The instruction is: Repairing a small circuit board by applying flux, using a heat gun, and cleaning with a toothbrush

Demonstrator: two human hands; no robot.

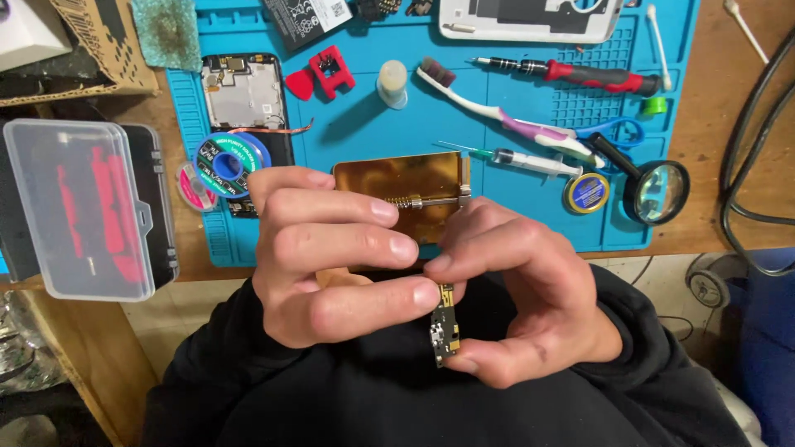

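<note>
Black circuit board (445,324) between both hands' fingertips.

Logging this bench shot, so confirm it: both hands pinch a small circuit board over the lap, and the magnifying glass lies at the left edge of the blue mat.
One thing is wrong. The head view shows the magnifying glass at the right edge of the blue mat, not the left. The rest holds: the left hand and right hand pinch the small circuit board over the lap.

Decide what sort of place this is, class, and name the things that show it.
Probably a phone repair bench. A blue work mat holds an opened phone, a precision screwdriver and a magnifying glass, and both hands, left hand and right hand, pinch a small circuit board.
</note>
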